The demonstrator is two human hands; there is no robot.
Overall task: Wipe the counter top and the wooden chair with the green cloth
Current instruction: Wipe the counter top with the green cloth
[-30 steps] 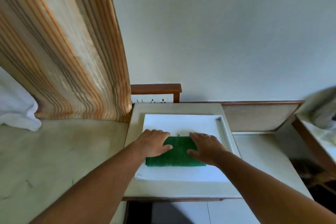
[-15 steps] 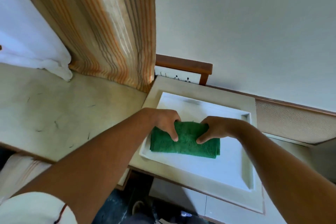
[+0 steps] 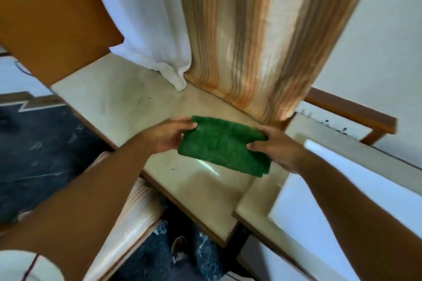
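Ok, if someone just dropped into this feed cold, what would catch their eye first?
The green cloth, folded and held up at centre frame, pinched at its ends by the left hand and right hand above the pale counter top. Behind it, the orange-striped curtain hangs down onto the counter beside a white curtain. At the lower right, a white tray sits on a side surface.

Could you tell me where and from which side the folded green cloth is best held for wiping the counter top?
Probably by its two short ends, as now: the left hand pinches the left end and the right hand the right end of the green cloth, thumbs on top. It is a limp, folded rectangle held above the counter top, so gripping both ends should keep the folds together and flat.
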